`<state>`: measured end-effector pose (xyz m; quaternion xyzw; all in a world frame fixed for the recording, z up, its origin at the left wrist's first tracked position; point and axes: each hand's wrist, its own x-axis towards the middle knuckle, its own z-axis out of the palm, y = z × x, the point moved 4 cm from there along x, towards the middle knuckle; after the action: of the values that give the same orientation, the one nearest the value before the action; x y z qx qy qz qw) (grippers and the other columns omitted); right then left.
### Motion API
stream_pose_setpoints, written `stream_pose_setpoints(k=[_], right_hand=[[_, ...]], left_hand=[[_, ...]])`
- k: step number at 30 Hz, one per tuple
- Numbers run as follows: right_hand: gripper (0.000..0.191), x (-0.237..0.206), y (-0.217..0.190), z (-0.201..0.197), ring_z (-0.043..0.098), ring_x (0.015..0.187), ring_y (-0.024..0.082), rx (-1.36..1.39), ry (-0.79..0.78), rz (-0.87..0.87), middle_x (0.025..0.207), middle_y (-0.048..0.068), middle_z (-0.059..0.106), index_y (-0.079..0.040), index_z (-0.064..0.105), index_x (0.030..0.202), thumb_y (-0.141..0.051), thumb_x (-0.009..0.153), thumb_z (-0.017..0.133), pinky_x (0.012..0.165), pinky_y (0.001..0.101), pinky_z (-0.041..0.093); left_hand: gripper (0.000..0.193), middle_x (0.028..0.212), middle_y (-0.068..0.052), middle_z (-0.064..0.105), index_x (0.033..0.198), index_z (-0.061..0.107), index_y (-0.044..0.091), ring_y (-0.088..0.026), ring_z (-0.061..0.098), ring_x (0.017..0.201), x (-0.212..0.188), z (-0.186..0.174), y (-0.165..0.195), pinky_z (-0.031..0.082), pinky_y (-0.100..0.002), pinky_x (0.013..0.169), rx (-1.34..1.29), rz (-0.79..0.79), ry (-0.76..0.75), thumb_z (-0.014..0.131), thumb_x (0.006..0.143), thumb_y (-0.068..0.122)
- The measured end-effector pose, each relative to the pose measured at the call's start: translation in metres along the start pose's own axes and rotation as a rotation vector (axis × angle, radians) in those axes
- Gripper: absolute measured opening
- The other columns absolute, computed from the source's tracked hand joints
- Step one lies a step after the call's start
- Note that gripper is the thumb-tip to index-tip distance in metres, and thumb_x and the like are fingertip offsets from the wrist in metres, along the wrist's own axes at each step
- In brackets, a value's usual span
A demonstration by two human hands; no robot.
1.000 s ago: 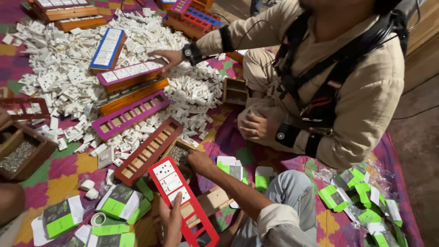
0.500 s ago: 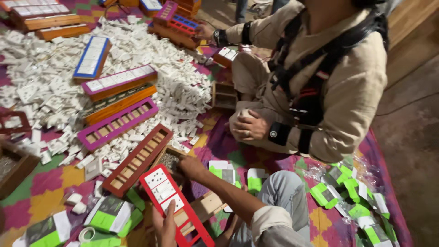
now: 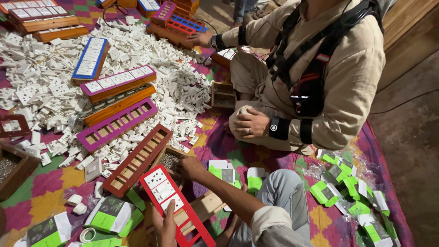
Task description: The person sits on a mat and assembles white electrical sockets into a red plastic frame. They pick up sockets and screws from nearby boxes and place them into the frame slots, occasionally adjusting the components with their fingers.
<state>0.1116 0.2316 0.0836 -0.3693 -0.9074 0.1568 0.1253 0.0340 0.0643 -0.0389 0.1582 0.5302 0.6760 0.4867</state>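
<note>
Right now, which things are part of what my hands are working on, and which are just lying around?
In hand:
left hand on the red switch plate
right hand at the small box of screws

Lying about:
white socket pile
purple frame
brown frame
green-and-white packets

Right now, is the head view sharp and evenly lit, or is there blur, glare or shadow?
Head view: sharp on the red frame and both hands, left hand, right hand; light is warm and soft, without harsh glare; the bare floor on the right falls into dimness.
</note>
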Motion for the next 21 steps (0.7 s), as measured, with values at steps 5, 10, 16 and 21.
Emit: stream_pose_setpoints(k=[5, 10, 16, 21], right_hand=[[0.02, -0.01, 0.005, -0.011, 0.071, 0.079, 0.032, 0.223, 0.167, 0.088, 0.091, 0.015, 0.073, -0.008, 0.08, 0.095, -0.014, 0.076, 0.078, 0.072, 0.0418, 0.058], [0.018, -0.018, 0.021, -0.004, 0.071, 0.066, 0.021, 0.588, 0.228, 0.227, 0.084, 0.011, 0.074, -0.003, 0.076, 0.102, -0.008, 0.085, 0.074, 0.062, 0.0352, 0.057], [0.022, -0.049, 0.036, 0.016, 0.072, 0.083, 0.014, 0.9, 0.231, 0.271, 0.097, 0.009, 0.078, 0.001, 0.076, 0.112, -0.01, 0.094, 0.076, 0.074, 0.0303, 0.061], [0.012, -0.101, 0.035, 0.032, 0.069, 0.083, 0.012, 1.099, 0.152, 0.38, 0.093, 0.005, 0.075, 0.003, 0.074, 0.104, -0.007, 0.097, 0.072, 0.077, 0.0267, 0.058]], left_hand=[[0.042, 0.12, -0.014, 0.069, 0.136, 0.053, 0.001, -0.021, 0.067, 0.106, -0.008, 0.004, 0.013, 0.054, -0.036, 0.089, 0.001, -0.042, -0.004, 0.062, 0.096, 0.009], [0.049, 0.123, -0.013, 0.067, 0.14, 0.049, 0.003, -0.022, 0.065, 0.108, -0.009, 0.008, 0.018, 0.053, -0.037, 0.09, 0.0, -0.021, -0.025, 0.062, 0.094, 0.011], [0.05, 0.131, -0.009, 0.063, 0.142, 0.049, 0.0, -0.018, 0.06, 0.116, -0.005, -0.003, 0.002, 0.049, -0.035, 0.101, -0.036, 0.193, -0.067, 0.066, 0.097, 0.015], [0.048, 0.116, -0.011, 0.067, 0.138, 0.052, 0.0, -0.018, 0.064, 0.094, 0.002, -0.003, -0.01, 0.054, -0.034, 0.074, 0.015, 0.13, -0.03, 0.07, 0.095, 0.014]])
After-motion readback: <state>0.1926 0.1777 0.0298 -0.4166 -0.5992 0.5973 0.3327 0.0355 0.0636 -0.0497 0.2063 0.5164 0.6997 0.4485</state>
